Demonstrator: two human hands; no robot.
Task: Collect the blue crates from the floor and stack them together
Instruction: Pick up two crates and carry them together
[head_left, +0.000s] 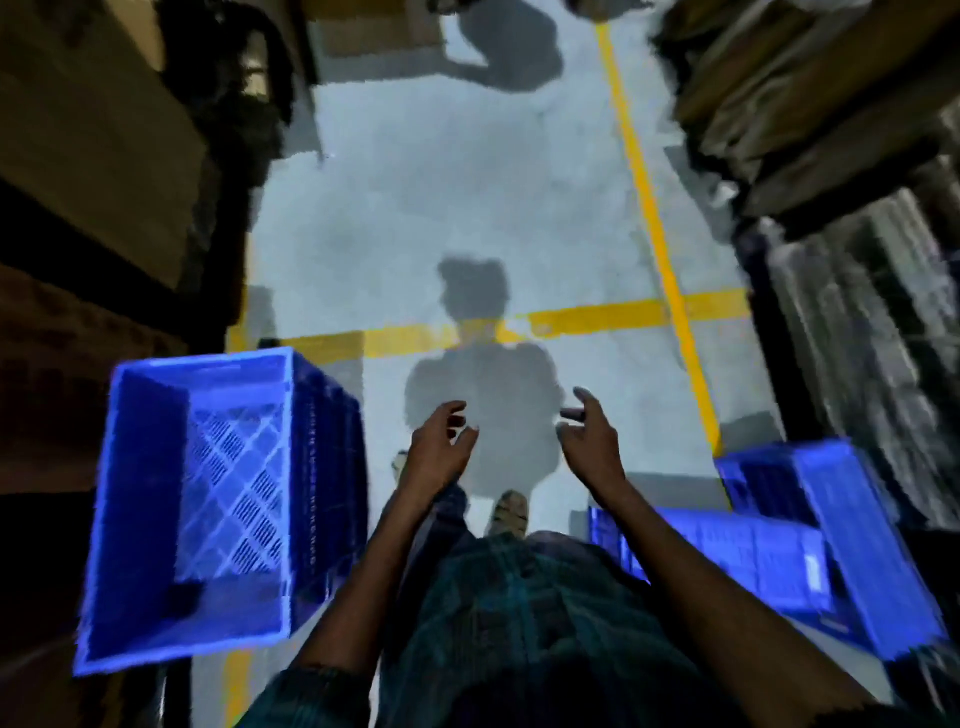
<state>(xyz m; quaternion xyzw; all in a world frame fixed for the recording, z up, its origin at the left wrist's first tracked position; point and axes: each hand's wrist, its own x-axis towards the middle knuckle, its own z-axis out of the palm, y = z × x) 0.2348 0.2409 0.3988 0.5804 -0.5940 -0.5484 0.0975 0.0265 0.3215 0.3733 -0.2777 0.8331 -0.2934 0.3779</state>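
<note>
Two blue crates sit on the grey floor (415, 208): we see one open crate (208, 499) at near left, its lattice bottom showing, and another blue crate (810, 530) at near right, blurred. Between them we hold our left hand (436, 447) and right hand (587, 441) out over the floor, each grip loose, fingers partly curled, holding nothing. Yellow lines (649, 208) cross the floor farther off.
</note>
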